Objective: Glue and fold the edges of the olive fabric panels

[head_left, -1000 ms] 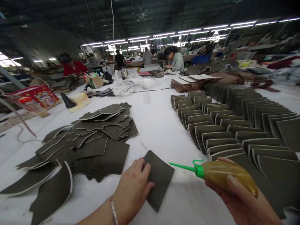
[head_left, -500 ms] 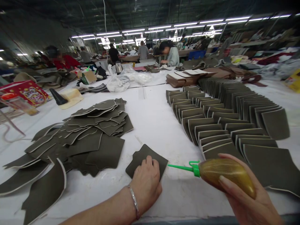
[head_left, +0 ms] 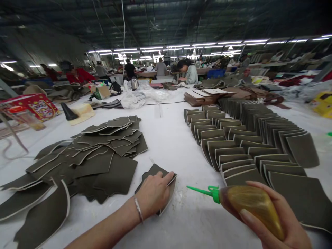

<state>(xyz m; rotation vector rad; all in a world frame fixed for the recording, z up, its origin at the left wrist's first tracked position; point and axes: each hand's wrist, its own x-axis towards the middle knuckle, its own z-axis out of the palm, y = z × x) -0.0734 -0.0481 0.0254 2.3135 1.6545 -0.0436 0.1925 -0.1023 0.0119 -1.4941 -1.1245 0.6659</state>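
Observation:
My left hand [head_left: 153, 192], with a bracelet at the wrist, is on a small dark grey-green leather-like piece [head_left: 153, 169] with a pale edge. The index finger lies along its right corner and the thumb is hidden; the piece's right edge is raised and bent. In my right hand [head_left: 289, 221] is a squeeze bottle [head_left: 249, 199] of amber liquid, fingers wrapped round it. Its thin green nozzle points left, a short gap from the piece. Left of my hands lies a loose heap of similar pieces [head_left: 114, 173]. Overlapping rows of pieces [head_left: 228, 152] fan out on the right.
All this lies on a white-covered table [head_left: 166, 138]. Farther back are brown stacked pieces [head_left: 195, 98], clear plastic bags [head_left: 133, 98], a black-handled tool [head_left: 67, 111], a lidded container [head_left: 28, 119] and a red box [head_left: 38, 103]. Several people work in the background.
My left hand has shifted slightly left, and its index finger now stretches along the piece's corner. The piece's right edge has lifted. The bottle's nozzle has come away from the piece.

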